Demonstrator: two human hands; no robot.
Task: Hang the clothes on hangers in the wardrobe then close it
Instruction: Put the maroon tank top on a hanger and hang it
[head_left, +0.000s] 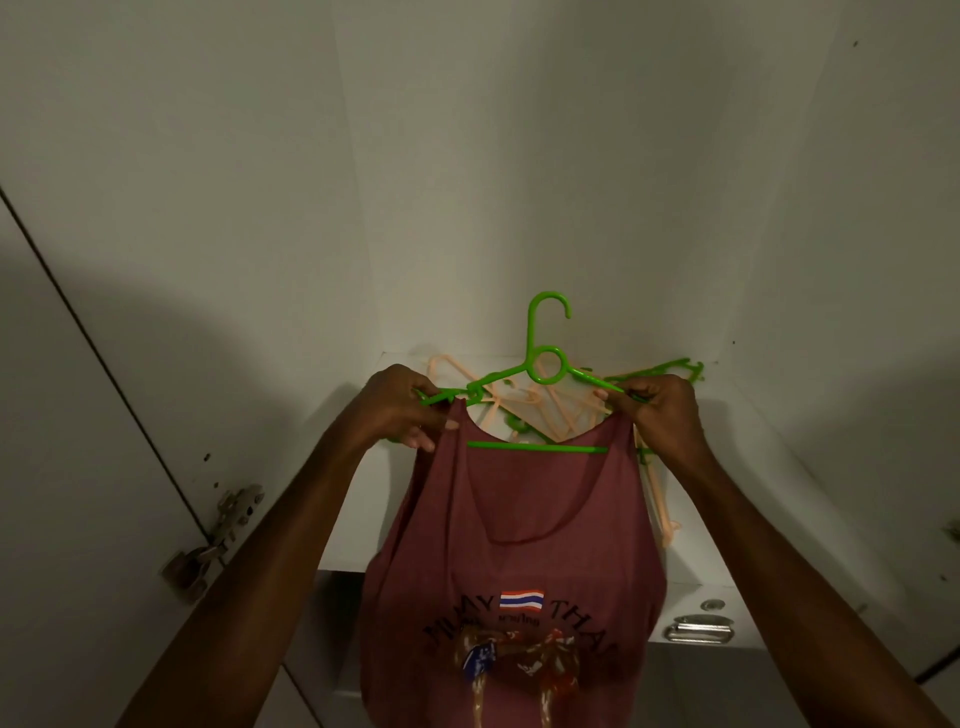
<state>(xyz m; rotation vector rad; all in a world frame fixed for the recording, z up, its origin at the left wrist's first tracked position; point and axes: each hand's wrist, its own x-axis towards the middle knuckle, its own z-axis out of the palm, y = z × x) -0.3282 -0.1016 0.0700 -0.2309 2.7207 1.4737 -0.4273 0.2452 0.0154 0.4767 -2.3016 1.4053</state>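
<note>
Plainly, two bare hands are in view, one garment and one hanger held between them; the left hand (400, 410) pinches the left shoulder strap of the maroon tank top (511, 582) against the left arm of the green hanger (545, 364), and the right hand (660, 410) does the same at the right strap, fingers closed on cloth and plastic together; the two hands sit well apart, at either end of the hanger, in the middle of the frame. One hook rises from the hanger, upright, above a round loop at its neck, and its lower crossbar shows through the deep scooped neckline; the top hangs from centre frame down to the bottom edge, its front printed with dark arched lettering, a small striped flag in red, white and blue, and a glossy brown figure print below that. Behind the hands, on the white wardrobe shelf (769, 467), lies a tangled heap of spare hangers (561, 410), peach and green ones mixed; their number cannot be told, since they overlap. At lower left, two metal hinges (208, 545) show on the open wardrobe door (78, 415); at lower right, one metal fitting (698, 626) sits on the shelf's front edge.
</note>
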